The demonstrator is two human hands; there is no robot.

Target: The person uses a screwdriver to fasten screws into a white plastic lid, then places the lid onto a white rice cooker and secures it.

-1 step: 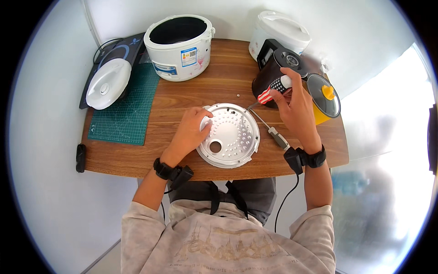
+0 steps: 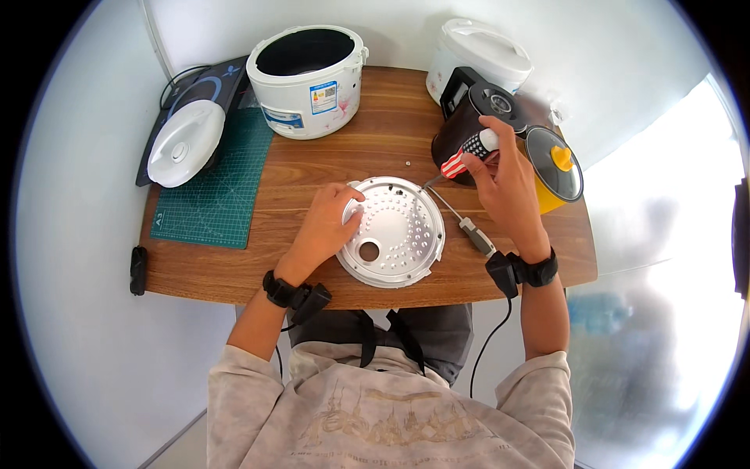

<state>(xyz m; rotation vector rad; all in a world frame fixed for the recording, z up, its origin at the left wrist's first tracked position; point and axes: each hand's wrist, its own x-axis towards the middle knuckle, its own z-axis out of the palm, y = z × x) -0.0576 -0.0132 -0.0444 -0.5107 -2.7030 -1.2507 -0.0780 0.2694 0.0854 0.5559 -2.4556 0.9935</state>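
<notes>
A round silvery metal lid plate [image 2: 394, 227], dimpled and with one larger round hole, lies near the table's front edge. My left hand [image 2: 324, 225] grips its left rim, thumb and fingers bent over the edge. In my right hand [image 2: 508, 184] is a screwdriver [image 2: 469, 153] with a striped and starred handle and a white end. It slants down to the left, its tip at the plate's upper right rim; whether it sits in a screw is too small to tell. A second screwdriver [image 2: 475, 235] with a grey-green handle lies right of the plate.
A lidless white rice cooker [image 2: 312, 98] stands at the back. On the left are a green cutting mat [image 2: 211, 195], a white oval lid [image 2: 186, 144] and a dark flat cooktop [image 2: 226, 78]. Behind my right hand are a dark pot [image 2: 449, 137], a yellow lidded pot [image 2: 552, 199] and another white cooker [image 2: 480, 55].
</notes>
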